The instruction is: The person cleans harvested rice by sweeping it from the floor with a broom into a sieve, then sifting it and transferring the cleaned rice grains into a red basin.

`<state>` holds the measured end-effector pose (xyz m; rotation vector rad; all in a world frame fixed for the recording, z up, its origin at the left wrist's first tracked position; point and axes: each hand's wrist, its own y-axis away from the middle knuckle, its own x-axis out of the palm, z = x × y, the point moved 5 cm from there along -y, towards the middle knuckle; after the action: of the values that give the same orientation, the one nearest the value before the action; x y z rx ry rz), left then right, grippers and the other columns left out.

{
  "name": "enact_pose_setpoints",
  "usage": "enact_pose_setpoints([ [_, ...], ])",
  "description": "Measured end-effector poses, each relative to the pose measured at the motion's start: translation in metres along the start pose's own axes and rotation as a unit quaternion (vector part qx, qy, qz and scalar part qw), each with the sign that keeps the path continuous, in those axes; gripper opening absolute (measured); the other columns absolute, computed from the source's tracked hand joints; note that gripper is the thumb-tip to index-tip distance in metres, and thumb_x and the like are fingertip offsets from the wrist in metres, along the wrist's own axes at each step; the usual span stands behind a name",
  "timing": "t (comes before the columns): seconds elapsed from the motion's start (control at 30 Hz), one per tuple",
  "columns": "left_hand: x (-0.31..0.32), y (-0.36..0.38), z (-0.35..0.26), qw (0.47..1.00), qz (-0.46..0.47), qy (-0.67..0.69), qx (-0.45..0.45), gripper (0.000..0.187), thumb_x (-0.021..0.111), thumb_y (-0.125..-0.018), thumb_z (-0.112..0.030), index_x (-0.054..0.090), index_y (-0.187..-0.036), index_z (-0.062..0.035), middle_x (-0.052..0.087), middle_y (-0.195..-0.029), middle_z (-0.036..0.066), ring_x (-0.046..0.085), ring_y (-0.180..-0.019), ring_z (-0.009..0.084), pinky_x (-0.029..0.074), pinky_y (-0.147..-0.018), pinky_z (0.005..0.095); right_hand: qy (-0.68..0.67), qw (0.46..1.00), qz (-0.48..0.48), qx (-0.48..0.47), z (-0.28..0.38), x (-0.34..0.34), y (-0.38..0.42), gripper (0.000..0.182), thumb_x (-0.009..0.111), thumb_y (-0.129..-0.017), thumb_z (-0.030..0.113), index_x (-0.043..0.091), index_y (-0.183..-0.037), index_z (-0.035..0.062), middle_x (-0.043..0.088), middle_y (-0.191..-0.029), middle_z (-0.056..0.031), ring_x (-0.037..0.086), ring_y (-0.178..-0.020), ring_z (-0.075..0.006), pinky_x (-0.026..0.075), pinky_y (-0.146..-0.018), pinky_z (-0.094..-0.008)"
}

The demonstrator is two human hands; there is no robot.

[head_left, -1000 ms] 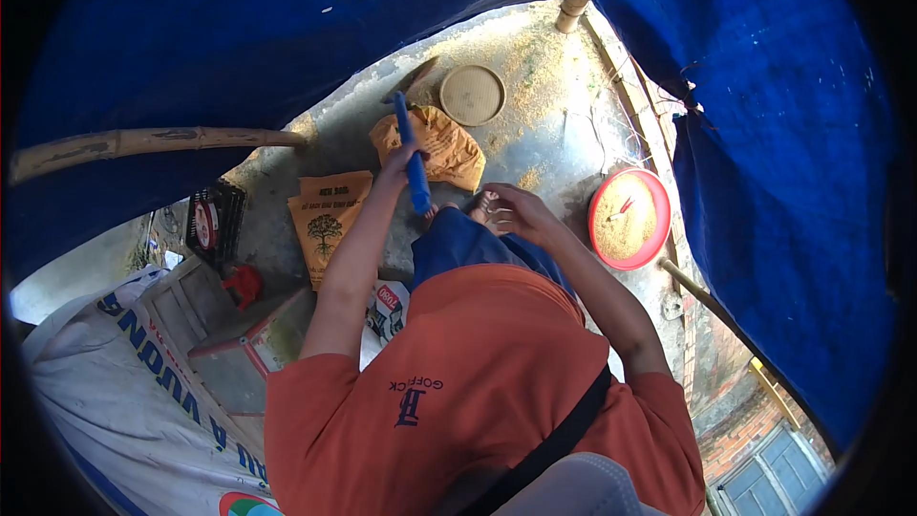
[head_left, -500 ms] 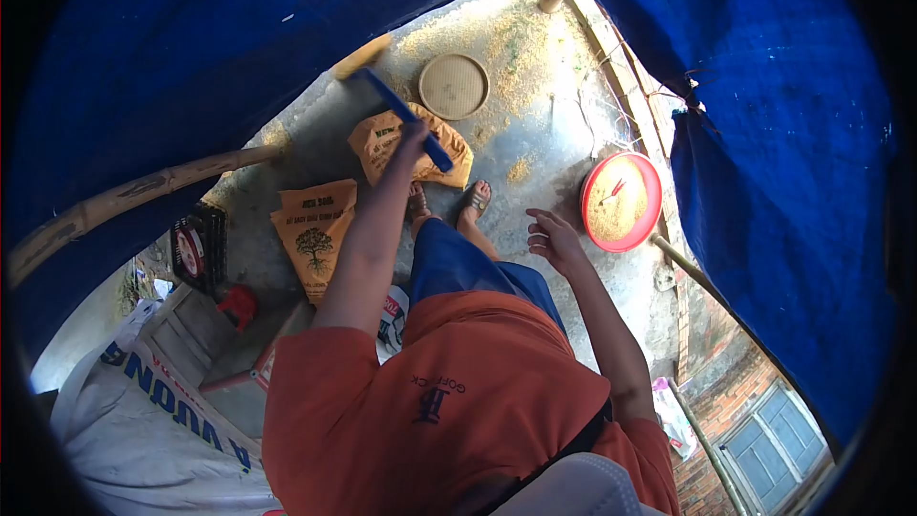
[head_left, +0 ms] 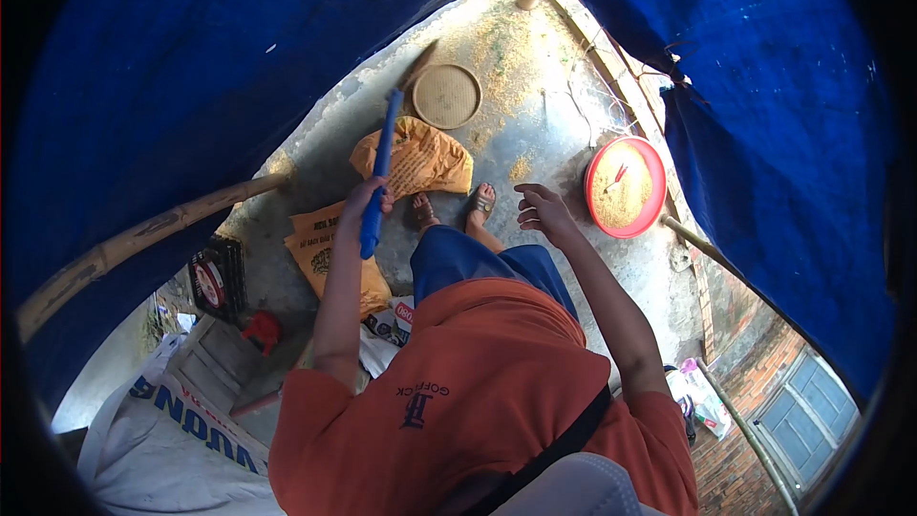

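Note:
My left hand [head_left: 363, 205] is closed around the blue handle of a broom [head_left: 385, 143]. The handle points away from me, and the broom's brown, partly blurred head reaches the floor just left of a round woven tray [head_left: 447, 96]. Below the handle lies a crumpled orange-brown bag [head_left: 425, 158], close to my feet. Nothing is in my right hand [head_left: 546, 212], which hangs in the air with its fingers apart, left of a red basin [head_left: 626, 187] of yellow grain. A small red-handled item [head_left: 619, 175] lies on that grain.
Scattered grain [head_left: 521, 48] covers the concrete floor ahead. Another orange bag [head_left: 334, 253] lies at left, near a black crate [head_left: 218, 277]. Blue tarps [head_left: 191, 57] hang on both sides, with bamboo poles [head_left: 143, 229] at left and ahead. A white sack [head_left: 181, 440] is at lower left.
My left hand has drawn back towards me and left, and the broom has swung from slanting to nearly straight ahead. Its head has shifted right, towards the woven tray. My right hand stays open.

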<state>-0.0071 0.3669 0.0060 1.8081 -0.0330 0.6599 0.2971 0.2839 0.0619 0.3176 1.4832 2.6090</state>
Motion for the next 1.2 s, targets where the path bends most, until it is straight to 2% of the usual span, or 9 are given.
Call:
enact_pose_setpoints([
  [0.17,0.034,-0.094,-0.051,0.963,0.014,-0.24,0.126,0.024,0.048,-0.082,-0.026,0.047,-0.067,-0.0078,0.046,-0.051,0.004,0.043,-0.04,0.012,0.039,-0.038,0.0259,-0.018,0.999,-0.039,0.008,-0.011,-0.025,0.013,0.026,0.041,-0.088,0.019,0.05,-0.109,0.007,0.05,-0.074,-0.0032,0.055,-0.058,-0.0115,0.048,-0.051,-0.0227],
  [0.23,0.072,-0.127,-0.056,0.966,-0.013,-0.252,0.057,0.024,0.048,-0.081,-0.027,0.045,-0.068,-0.0068,0.046,-0.051,0.005,0.044,-0.04,0.0159,0.039,-0.038,0.0293,-0.011,0.998,-0.054,0.01,-0.019,-0.037,0.016,0.026,0.042,-0.087,0.019,0.05,-0.109,0.0068,0.05,-0.074,-0.0033,0.055,-0.058,-0.0117,0.048,-0.051,-0.0232],
  [0.3,0.091,-0.194,-0.038,0.979,-0.039,-0.171,0.107,0.024,0.048,-0.081,-0.026,0.043,-0.068,-0.006,0.046,-0.051,0.006,0.045,-0.041,0.0182,0.04,-0.039,0.0306,-0.02,0.998,-0.062,0.009,-0.026,-0.05,0.017,0.027,0.04,-0.087,0.019,0.05,-0.109,0.0064,0.05,-0.076,-0.0051,0.056,-0.059,-0.013,0.049,-0.052,-0.0246],
  [0.37,0.115,-0.213,-0.01,0.972,-0.068,-0.211,0.073,0.021,0.046,-0.081,-0.022,0.04,-0.073,-0.0031,0.047,-0.056,0.008,0.048,-0.043,0.0193,0.043,-0.042,0.0313,-0.03,0.997,-0.063,0.014,-0.035,-0.06,0.019,0.027,0.039,-0.087,0.018,0.05,-0.109,0.006,0.05,-0.078,-0.0068,0.056,-0.059,-0.0143,0.05,-0.053,-0.026],
  [0.53,0.115,-0.166,0.055,0.938,0.037,-0.341,-0.054,0.024,0.046,-0.082,-0.024,0.046,-0.074,-0.002,0.048,-0.049,0.007,0.047,-0.04,0.0177,0.043,-0.039,0.0284,-0.046,0.997,-0.059,0.015,-0.036,-0.074,0.016,0.027,0.039,-0.087,0.018,0.049,-0.109,0.0058,0.05,-0.078,-0.0068,0.056,-0.06,-0.0147,0.05,-0.055,-0.0267],
  [0.73,0.111,-0.025,0.06,0.967,0.011,-0.253,0.0,0.019,0.051,-0.081,-0.023,0.046,-0.077,-0.0052,0.047,-0.053,0.004,0.046,-0.039,0.0122,0.04,-0.037,0.025,-0.047,0.997,-0.053,-0.011,-0.025,-0.083,0.008,0.028,0.039,-0.087,0.019,0.049,-0.11,0.0052,0.05,-0.079,-0.0079,0.056,-0.06,-0.0155,0.05,-0.055,-0.027],
  [0.83,0.091,-0.005,0.04,0.971,-0.039,-0.238,-0.005,0.018,0.052,-0.08,-0.021,0.044,-0.077,-0.0049,0.048,-0.055,0.005,0.047,-0.04,0.0136,0.039,-0.037,0.0258,-0.026,0.998,-0.052,-0.018,-0.021,-0.086,0.009,0.028,0.039,-0.087,0.02,0.048,-0.11,0.0049,0.05,-0.079,-0.0085,0.056,-0.06,-0.0159,0.05,-0.055,-0.027],
  [0.93,0.081,-0.026,0.028,0.962,-0.011,-0.263,0.07,0.019,0.052,-0.081,-0.022,0.043,-0.08,-0.0047,0.048,-0.056,0.005,0.047,-0.04,0.014,0.04,-0.037,0.0263,-0.039,0.998,-0.05,-0.02,-0.023,-0.091,0.011,0.028,0.039,-0.087,0.02,0.048,-0.11,0.005,0.05,-0.08,-0.0086,0.056,-0.06,-0.0161,0.05,-0.054,-0.027],
  [1.2,0.074,-0.134,0.054,0.992,-0.015,-0.12,0.028,0.02,0.048,-0.083,-0.024,0.041,-0.073,-0.0086,0.048,-0.055,0.005,0.048,-0.043,0.0151,0.04,-0.039,0.0255,-0.038,0.998,-0.041,0.001,-0.039,-0.094,0.015,0.028,0.039,-0.087,0.019,0.049,-0.11,0.0056,0.05,-0.079,-0.0077,0.056,-0.062,-0.0157,0.05,-0.055,-0.0271],
])
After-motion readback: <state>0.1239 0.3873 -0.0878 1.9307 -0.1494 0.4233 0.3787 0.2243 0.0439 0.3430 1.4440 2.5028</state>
